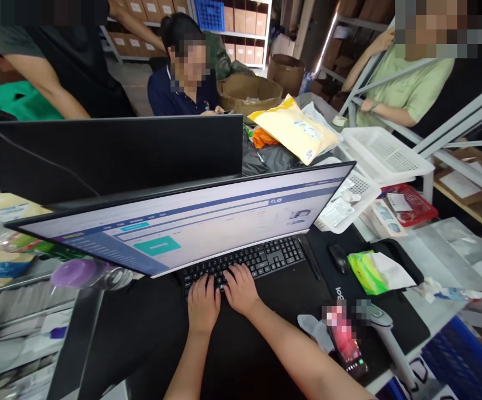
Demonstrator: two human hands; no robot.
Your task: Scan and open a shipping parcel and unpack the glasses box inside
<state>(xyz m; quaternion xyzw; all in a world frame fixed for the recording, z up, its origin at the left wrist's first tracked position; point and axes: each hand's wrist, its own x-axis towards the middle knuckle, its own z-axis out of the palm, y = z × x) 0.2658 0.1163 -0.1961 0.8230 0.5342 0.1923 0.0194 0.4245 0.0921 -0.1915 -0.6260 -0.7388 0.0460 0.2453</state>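
Observation:
A black keyboard [266, 256] lies on the dark desk mat, just below a lit monitor [224, 222]. My left hand [203, 303] rests on its left end, fingers stretched over the keys. Close beside it, my right hand [241, 289] also lies on the keys with its fingers spread. Neither hand grasps anything. On the screen is a page with a blue bar and a teal block; its text is too small to read. A black mouse [338, 259] sits to the right of the keyboard, apart from my hands.
A tissue pack [378, 272], a phone [347, 339] and a barcode scanner [378, 319] lie at the right. Behind the monitor are a second screen [111, 155], a yellow mailer bag [297, 129] and white baskets [386, 153]. A purple-lidded jar [76, 273] stands left. Several people are nearby.

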